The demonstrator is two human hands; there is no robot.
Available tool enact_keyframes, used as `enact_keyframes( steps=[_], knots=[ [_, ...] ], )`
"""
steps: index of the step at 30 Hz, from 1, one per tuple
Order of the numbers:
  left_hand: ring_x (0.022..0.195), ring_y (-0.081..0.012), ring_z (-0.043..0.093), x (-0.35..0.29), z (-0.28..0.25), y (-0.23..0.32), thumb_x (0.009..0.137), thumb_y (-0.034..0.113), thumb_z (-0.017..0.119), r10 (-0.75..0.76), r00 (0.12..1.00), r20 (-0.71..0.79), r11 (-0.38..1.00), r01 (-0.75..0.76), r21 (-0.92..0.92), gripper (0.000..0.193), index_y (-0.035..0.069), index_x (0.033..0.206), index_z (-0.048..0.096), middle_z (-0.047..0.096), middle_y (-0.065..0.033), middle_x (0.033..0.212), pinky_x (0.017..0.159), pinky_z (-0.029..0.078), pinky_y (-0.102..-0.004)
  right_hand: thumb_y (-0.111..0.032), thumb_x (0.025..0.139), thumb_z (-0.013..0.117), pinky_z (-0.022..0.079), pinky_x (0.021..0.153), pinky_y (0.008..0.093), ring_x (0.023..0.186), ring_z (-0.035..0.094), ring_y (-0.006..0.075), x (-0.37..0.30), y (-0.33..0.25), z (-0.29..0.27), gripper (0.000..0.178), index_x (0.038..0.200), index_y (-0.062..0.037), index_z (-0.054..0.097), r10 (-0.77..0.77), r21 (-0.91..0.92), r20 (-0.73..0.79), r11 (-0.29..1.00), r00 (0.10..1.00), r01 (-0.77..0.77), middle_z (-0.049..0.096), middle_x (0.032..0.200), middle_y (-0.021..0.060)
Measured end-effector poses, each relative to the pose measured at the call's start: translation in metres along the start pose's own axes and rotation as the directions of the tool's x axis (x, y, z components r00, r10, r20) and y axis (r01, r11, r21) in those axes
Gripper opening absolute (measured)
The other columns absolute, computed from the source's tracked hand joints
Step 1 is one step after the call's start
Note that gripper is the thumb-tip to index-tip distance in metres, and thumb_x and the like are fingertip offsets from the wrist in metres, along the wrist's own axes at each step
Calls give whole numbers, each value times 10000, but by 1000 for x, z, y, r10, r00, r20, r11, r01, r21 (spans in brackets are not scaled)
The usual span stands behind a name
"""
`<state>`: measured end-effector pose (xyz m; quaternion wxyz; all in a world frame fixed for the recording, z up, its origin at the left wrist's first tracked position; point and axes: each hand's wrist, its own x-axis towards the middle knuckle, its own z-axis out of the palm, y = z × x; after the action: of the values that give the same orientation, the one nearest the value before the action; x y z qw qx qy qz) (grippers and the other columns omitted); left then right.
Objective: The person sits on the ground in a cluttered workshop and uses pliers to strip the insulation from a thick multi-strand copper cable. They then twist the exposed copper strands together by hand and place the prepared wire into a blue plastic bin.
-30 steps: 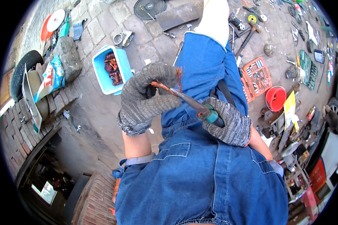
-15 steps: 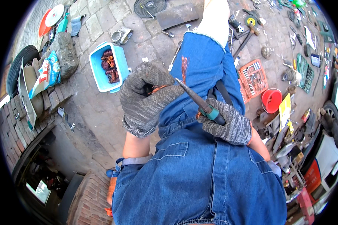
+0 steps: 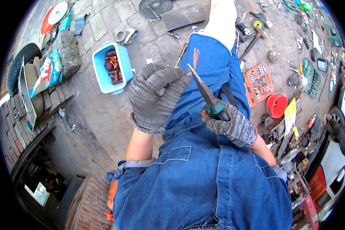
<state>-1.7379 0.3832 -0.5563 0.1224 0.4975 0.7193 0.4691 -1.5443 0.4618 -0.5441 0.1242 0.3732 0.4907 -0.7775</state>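
My left hand (image 3: pixel 151 96), in a grey knitted glove, is curled closed with thumb and fingers meeting at the tips. A thin bundle of copper wire strands (image 3: pixel 196 57) sticks out from those fingertips and lies against the blue denim over my leg. My right hand (image 3: pixel 235 126), gloved the same way, grips long-nose pliers (image 3: pixel 203 90) by their teal handles. Their dark jaws point up and left, with the tip close to the left fingertips and the strands. Whatever else lies inside the left palm is hidden.
A light blue tub (image 3: pixel 127 73) with copper coils stands on the paving at the left. On the right are an orange socket set case (image 3: pixel 258 84), a red bucket (image 3: pixel 276 105), a hammer (image 3: pixel 253 44) and scattered parts. A stone block (image 3: pixel 67 53) sits far left.
My left hand has turned and blurs slightly, and the orange-copper strand seen in its palm is now hidden. The pliers have rolled and point more upward, their tip shifted a little right and up.
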Motion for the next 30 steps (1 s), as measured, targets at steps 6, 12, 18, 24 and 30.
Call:
enact_keyframes(
  steps=[6, 12, 18, 24, 30],
  knots=[
    [615, -187, 549, -8, 9, 12, 654, 138, 744, 48, 999, -9, 997, -47, 58, 212, 63, 833, 659, 579, -61, 702, 554, 439, -298, -155, 768, 673, 431, 789, 260, 849, 527, 108, -1, 1, 7, 346, 1069, -52, 536, -63, 76, -52, 995, 997, 67, 573, 933, 29],
    [646, -166, 557, -3, 8, 19, 715, 149, 710, -142, 990, 15, 969, 142, -201, 172, 49, 842, 652, 600, -75, 749, 589, 451, -290, -134, 788, 633, 451, 791, 294, 886, 564, 159, 1, 7, -5, 324, 1076, -50, 511, -240, -176, -50, 958, 969, 228, 579, 952, 75],
    [705, -181, 586, -10, 13, 6, 768, 170, 659, -252, 957, 143, 886, 288, -365, 177, 28, 874, 650, 618, -95, 778, 647, 466, -290, -187, 765, 648, 454, 802, 330, 886, 572, 235, 3, 10, -10, 379, 1092, -62, 503, -324, -432, -64, 862, 944, 266, 573, 957, 107],
    [723, -205, 601, -9, 15, 0, 777, 123, 636, -188, 969, 159, 913, 232, -335, 130, 19, 853, 650, 628, -102, 793, 647, 469, -305, -146, 795, 623, 443, 846, 325, 967, 559, 201, 6, 3, -7, 410, 1161, -37, 474, -264, -108, 26, 958, 964, 266, 579, 1030, 102],
    [709, -200, 599, 0, 8, 16, 772, 113, 638, -300, 930, 212, 903, 348, -251, 119, 22, 847, 655, 627, -100, 784, 632, 467, -301, -130, 803, 606, 435, 871, 330, 1000, 558, 218, 6, 9, -10, 462, 1219, -21, 436, -334, -265, -21, 911, 942, 317, 571, 1087, 119]
  ],
)
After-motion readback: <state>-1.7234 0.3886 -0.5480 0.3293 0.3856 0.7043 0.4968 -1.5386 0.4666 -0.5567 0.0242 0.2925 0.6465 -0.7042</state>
